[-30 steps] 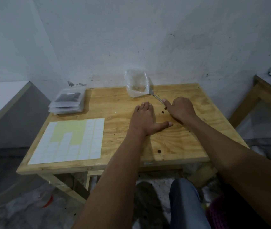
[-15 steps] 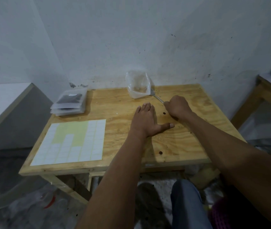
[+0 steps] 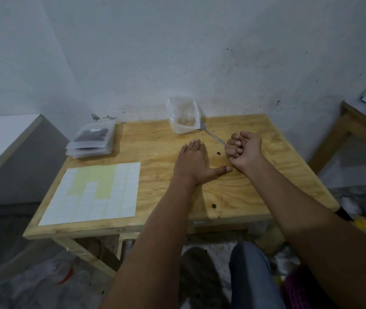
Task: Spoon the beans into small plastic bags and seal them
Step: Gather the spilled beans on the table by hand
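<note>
Gripping the spoon (image 3: 212, 136) handle, your right hand (image 3: 245, 151) curls near the desk's (image 3: 155, 143) far edge; your left hand (image 3: 194, 163) lies spread flat beside it.

Left hand (image 3: 192, 162) lies palm down, flat on the surface (image 3: 155, 148), fingers (image 3: 194, 146) straight and together, thumb stretched out to the right; forearm runs straight back toward the camera. Right hand (image 3: 244, 150) sits just right of it, turned palm up, fingers curled into a loose fist round a spoon handle (image 3: 216, 137). Left thumb tip is just beside the right wrist; both forearms are bare.
</note>
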Demonstrator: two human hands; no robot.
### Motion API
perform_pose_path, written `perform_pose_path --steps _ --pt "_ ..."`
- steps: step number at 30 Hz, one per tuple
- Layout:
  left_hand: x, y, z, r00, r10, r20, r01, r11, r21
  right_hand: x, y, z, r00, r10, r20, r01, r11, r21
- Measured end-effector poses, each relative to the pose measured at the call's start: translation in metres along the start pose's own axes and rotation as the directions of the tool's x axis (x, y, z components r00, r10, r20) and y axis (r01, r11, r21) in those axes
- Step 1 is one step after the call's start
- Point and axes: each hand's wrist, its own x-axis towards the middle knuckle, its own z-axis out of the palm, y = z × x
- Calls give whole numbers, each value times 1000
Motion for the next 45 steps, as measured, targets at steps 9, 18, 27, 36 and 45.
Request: perform_pose_path --steps 9,18,27,36,45 --pt "-1 -4 -7 992 45 120 -48 999 22 0 10 9 859 -434 271 15 -508 -861" --pt "-4 -5 -8 986 59 157 -72 994 81 5 15 12 877 -218 429 111 -776 -621" --pt "-24 -12 -17 981 86 175 -102 991 85 -16 1 14 970 -237 -54 128 687 -716" --pt "-83 -41 -33 985 60 164 -66 997 29 -53 20 8 998 33 58 -15 958 -285" --pt "-120 -39 -31 979 61 192 -94 982 163 -104 50 -10 900 -135 414 311 -466 -828"
